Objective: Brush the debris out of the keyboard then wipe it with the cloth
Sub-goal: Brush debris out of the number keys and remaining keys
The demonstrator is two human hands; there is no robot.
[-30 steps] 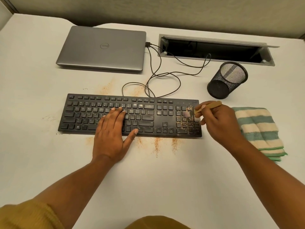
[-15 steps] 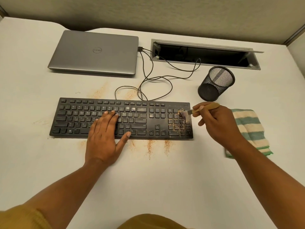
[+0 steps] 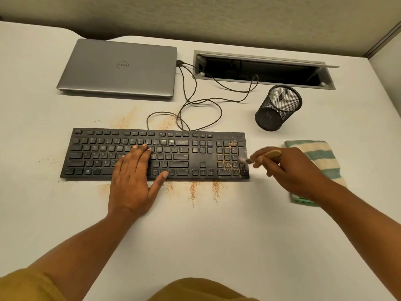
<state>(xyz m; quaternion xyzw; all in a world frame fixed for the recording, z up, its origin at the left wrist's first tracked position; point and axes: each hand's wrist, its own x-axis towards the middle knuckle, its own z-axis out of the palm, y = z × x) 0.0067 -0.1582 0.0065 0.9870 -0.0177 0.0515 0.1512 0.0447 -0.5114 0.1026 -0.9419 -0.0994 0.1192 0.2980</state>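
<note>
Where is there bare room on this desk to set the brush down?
Bare desk lies between the forearms, nearer than the debris streaks, and left of the keyboard and laptop. Crowded: cable loops behind the keyboard, mesh cup beyond them, right hand holding the brush, and cloth at the keyboard's right end.

An office cubicle is showing here: fabric partition walls (image 3: 217, 16) are enclosing a white counter (image 3: 217, 235) carrying a closed laptop (image 3: 119, 68), keyboard (image 3: 204, 156), cable hatch (image 3: 328, 80) and mesh pen cup (image 3: 278, 107).

The keyboard (image 3: 191, 155) lies under the left hand (image 3: 132, 183) fingers (image 3: 140, 151). The brush (image 3: 273, 153), between the right hand (image 3: 290, 170) fingers, reaches over its right end. The cloth (image 3: 319, 157) lies right of them, and the mesh cup (image 3: 277, 107) lies behind.
</note>
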